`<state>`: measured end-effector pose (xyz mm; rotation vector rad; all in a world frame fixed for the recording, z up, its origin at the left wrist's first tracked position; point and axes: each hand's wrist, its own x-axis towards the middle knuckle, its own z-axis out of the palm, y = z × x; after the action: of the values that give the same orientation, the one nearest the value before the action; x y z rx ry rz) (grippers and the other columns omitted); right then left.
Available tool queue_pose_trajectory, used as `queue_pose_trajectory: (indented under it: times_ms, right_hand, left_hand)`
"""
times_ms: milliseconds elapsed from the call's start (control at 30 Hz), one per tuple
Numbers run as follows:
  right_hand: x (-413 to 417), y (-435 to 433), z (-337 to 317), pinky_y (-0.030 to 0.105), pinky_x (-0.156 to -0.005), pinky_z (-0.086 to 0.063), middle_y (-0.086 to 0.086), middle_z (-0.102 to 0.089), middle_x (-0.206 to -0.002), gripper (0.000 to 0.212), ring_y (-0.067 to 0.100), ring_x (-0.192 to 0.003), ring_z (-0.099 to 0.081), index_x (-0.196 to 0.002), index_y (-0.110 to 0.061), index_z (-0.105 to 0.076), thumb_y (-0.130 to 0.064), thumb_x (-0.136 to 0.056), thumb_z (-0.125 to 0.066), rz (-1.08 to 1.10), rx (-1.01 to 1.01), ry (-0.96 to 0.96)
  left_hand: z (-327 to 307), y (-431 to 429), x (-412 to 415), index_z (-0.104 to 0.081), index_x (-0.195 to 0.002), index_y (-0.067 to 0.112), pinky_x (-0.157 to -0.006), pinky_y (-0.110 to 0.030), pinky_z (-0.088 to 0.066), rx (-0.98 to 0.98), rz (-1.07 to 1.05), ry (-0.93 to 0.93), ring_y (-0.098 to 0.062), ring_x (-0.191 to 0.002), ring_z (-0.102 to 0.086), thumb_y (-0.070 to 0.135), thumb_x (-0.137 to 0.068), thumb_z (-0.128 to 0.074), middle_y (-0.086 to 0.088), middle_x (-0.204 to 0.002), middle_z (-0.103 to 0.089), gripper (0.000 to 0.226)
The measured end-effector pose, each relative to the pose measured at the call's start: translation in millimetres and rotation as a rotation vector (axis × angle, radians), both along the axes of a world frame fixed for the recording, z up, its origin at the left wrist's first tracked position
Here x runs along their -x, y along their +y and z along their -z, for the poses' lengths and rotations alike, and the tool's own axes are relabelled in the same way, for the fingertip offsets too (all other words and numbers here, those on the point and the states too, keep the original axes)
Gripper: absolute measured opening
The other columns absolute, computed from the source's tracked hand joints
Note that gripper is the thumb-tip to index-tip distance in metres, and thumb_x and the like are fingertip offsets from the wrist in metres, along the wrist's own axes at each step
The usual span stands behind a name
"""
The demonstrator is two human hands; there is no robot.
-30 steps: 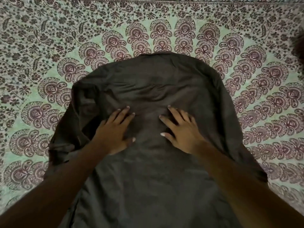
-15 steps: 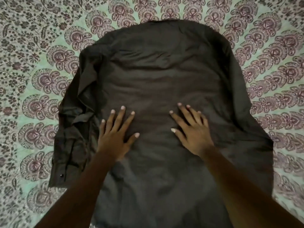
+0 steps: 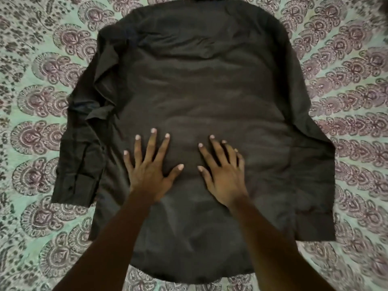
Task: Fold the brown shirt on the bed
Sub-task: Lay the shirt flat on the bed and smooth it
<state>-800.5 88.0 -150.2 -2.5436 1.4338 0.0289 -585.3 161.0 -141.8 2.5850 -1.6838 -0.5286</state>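
Since the earlier frame both hands have slid down the shirt (image 3: pixel 210 80) toward its hem, which now shows in full. The shirt lies spread on the patterned sheet (image 3: pixel 42 101), collar far, directly under both palms. The left hand (image 3: pixel 150 171) presses its middle, fingers (image 3: pixel 152 141) straight and spread wide. The right hand (image 3: pixel 223 175) lies just beside it, palm down, fingers slightly fanned. Both arms reach forward. A sleeve (image 3: pixel 79 160) lies crumpled along the shirt's left edge.

Brown shirt (image 3: pixel 199 85) — spread flat, back up — on bed.
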Motion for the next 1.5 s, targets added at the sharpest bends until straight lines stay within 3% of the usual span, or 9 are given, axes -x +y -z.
queue_pose_trajectory:
  times_ms: [300, 500, 667, 833, 933, 1033, 1300, 1400, 1500]
  right_hand:
    - [73.7, 50.6, -7.6, 0.065, -0.117, -0.026, 0.008, -0.016, -0.172, 0.072, 0.038, -0.155, -0.02, -0.163, -0.033, -0.025, -0.068, -0.1, -0.03, 0.649, 0.05, 0.05]
    - [18.5, 109.6, -12.3, 0.06, -0.119, -0.024, -0.006, -0.003, -0.174, 0.064, 0.032, -0.157, -0.016, -0.159, -0.052, -0.02, -0.066, -0.1, -0.04, 0.106, -0.008, 0.025]
    - [73.3, 169.2, -18.3, 0.059, -0.121, -0.021, -0.01, -0.006, -0.174, 0.071, 0.025, -0.16, -0.012, -0.159, -0.054, -0.02, -0.077, -0.093, -0.032, 0.364, -0.032, 0.087]
    - [69.8, 183.6, -33.2, 0.07, -0.111, -0.029, -0.006, -0.004, -0.174, 0.073, 0.041, -0.153, -0.016, -0.157, -0.054, -0.024, -0.08, -0.09, -0.036, 0.554, -0.064, 0.07]
    - [31.1, 178.8, -34.7, 0.066, -0.11, -0.029, -0.012, 0.001, -0.174, 0.07, 0.04, -0.153, -0.017, -0.156, -0.059, -0.022, -0.077, -0.092, -0.045, 0.326, -0.034, 0.053]
    - [21.9, 190.8, -23.6, 0.064, -0.117, -0.023, -0.014, 0.005, -0.173, 0.07, 0.033, -0.157, -0.013, -0.156, -0.06, -0.019, -0.078, -0.092, -0.041, 0.082, -0.077, 0.081]
    - [83.6, 230.4, -38.7, 0.059, -0.115, -0.025, -0.009, -0.005, -0.174, 0.068, 0.025, -0.158, -0.014, -0.158, -0.051, -0.027, -0.076, -0.095, -0.035, 0.172, -0.164, 0.066]
    - [84.7, 228.8, -44.2, 0.057, -0.106, -0.034, 0.005, -0.02, -0.17, 0.075, 0.036, -0.146, -0.029, -0.154, -0.041, -0.041, -0.075, -0.088, -0.051, 0.06, -0.188, 0.042]
    - [89.2, 230.5, -42.6, 0.051, -0.095, -0.043, 0.013, -0.037, -0.16, 0.071, 0.039, -0.132, -0.043, -0.144, -0.031, -0.055, -0.057, -0.08, -0.066, -0.113, -0.164, 0.036]
  left_hand:
    - [-9.7, 104.6, -8.4, -0.008, -0.163, 0.044, -0.121, -0.072, -0.013, -0.015, -0.037, 0.019, -0.047, -0.157, 0.006, 0.089, -0.078, -0.038, 0.004, -0.174, 0.009, 0.101]
    - [-9.8, 132.8, 5.3, 0.002, -0.16, 0.051, -0.109, -0.085, -0.007, -0.052, -0.036, 0.037, -0.056, -0.152, 0.015, 0.097, -0.07, -0.04, 0.011, -0.171, 0.019, 0.11]
    - [-18.3, 183.0, 1.8, 0.01, -0.161, 0.044, -0.109, -0.086, -0.012, -0.151, -0.062, 0.055, -0.061, -0.15, 0.012, 0.101, -0.065, -0.038, 0.005, -0.171, 0.024, 0.122]
    - [-29.1, 181.3, 9.3, -0.001, -0.165, 0.03, -0.123, -0.07, -0.008, -0.051, 0.001, 0.089, -0.047, -0.156, 0.011, 0.092, -0.075, -0.039, -0.004, -0.173, 0.014, 0.116]
    - [-20.5, 163.2, 14.1, -0.002, -0.164, 0.039, -0.125, -0.065, -0.008, 0.01, 0.029, 0.189, -0.033, -0.159, 0.012, 0.09, -0.079, -0.035, 0.005, -0.173, 0.013, 0.105]
    - [-9.9, 170.3, 18.9, 0.005, -0.162, 0.045, -0.123, -0.066, -0.005, -0.045, -0.027, 0.177, -0.033, -0.159, 0.015, 0.099, -0.066, -0.039, 0.008, -0.172, 0.017, 0.119]
    - [-26.1, 193.2, 21.4, 0.022, -0.157, 0.048, -0.119, -0.071, 0.004, -0.195, 0.006, 0.192, -0.038, -0.153, 0.03, 0.099, -0.051, -0.059, 0.007, -0.165, 0.037, 0.143]
    - [-34.1, 193.4, 30.8, -0.007, -0.162, 0.038, -0.12, -0.069, -0.007, -0.108, 0.092, 0.185, -0.043, -0.156, 0.009, 0.08, -0.061, -0.07, -0.006, -0.171, 0.012, 0.126]
    - [-37.1, 202.1, 52.2, -0.045, -0.145, 0.031, -0.109, -0.059, -0.038, 0.064, 0.483, 0.235, -0.034, -0.141, -0.034, 0.06, -0.069, -0.071, -0.005, -0.156, -0.032, 0.085]
